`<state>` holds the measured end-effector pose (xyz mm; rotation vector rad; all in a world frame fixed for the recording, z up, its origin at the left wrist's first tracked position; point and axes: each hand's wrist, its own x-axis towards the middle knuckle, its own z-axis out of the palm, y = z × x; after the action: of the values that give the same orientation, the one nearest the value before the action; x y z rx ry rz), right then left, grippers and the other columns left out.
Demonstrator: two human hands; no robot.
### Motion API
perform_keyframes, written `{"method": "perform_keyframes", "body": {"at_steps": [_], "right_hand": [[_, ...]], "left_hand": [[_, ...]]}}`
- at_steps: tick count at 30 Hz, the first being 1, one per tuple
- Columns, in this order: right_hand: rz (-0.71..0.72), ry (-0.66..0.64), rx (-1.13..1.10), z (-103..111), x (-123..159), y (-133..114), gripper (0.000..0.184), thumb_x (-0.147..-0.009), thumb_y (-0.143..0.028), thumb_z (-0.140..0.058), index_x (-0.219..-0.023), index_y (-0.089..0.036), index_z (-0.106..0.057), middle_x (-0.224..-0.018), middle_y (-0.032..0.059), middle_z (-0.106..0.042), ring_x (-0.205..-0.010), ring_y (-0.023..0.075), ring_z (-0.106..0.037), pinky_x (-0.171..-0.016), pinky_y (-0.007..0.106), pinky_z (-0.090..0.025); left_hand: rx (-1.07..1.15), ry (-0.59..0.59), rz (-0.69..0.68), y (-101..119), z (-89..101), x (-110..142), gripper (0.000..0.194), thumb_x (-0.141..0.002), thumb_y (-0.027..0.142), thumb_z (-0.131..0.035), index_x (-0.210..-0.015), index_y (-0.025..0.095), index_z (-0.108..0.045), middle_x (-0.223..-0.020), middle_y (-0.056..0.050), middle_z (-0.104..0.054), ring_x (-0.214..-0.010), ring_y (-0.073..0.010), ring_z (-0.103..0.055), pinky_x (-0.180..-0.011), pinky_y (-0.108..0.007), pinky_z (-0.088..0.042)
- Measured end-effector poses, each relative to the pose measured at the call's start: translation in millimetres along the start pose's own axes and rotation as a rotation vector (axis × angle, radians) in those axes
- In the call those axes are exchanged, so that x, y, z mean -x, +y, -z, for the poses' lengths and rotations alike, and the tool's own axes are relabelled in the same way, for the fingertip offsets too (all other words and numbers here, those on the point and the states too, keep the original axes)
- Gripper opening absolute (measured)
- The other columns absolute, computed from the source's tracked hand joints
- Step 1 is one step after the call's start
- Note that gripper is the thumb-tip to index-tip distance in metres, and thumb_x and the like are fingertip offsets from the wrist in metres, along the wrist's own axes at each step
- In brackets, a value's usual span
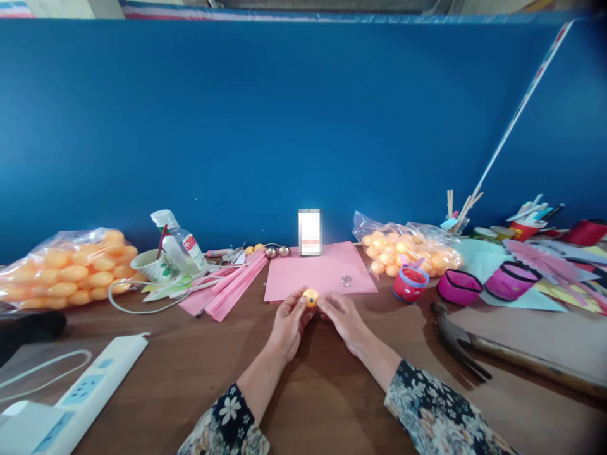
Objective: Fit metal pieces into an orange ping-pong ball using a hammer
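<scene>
Near the front edge of the pink paper, my left hand pinches a small orange ball between thumb and fingers. A dark spot shows on the side of the ball facing me. My right hand closes in from the other side, its thumb and fingertips at the ball's right edge. Just beyond the hands lies the pink paper, with a small clear, shiny piece on it. Folded pink strips are fanned out to the left.
Bags of orange balls stand at left and right. A hammer lies on the right, near magenta fabric rings and a red cup. A power strip occupies the left front. A blue partition closes off the back.
</scene>
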<state>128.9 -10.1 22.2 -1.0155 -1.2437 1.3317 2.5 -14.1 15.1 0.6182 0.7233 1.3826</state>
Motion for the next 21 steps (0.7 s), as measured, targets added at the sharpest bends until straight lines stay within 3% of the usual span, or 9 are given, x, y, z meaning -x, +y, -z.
{"method": "perform_keyframes", "body": {"at_steps": [21], "right_hand": [[0.006, -0.008, 0.009, 0.2, -0.6, 1.0, 0.026, -0.071, -0.042, -0.059, -0.072, -0.015, -0.059, -0.067, 0.0001, -0.057, -0.062, 0.0109, -0.050, -0.059, 0.022, -0.041]], "left_hand": [[-0.003, 0.005, -0.003, 0.0, -0.2, -1.4, 0.031, -0.070, 0.021, -0.064, -0.100, 0.017, -0.058, -0.094, -0.005, -0.064, -0.082, -0.0123, -0.060, -0.081, -0.027, -0.046]]}}
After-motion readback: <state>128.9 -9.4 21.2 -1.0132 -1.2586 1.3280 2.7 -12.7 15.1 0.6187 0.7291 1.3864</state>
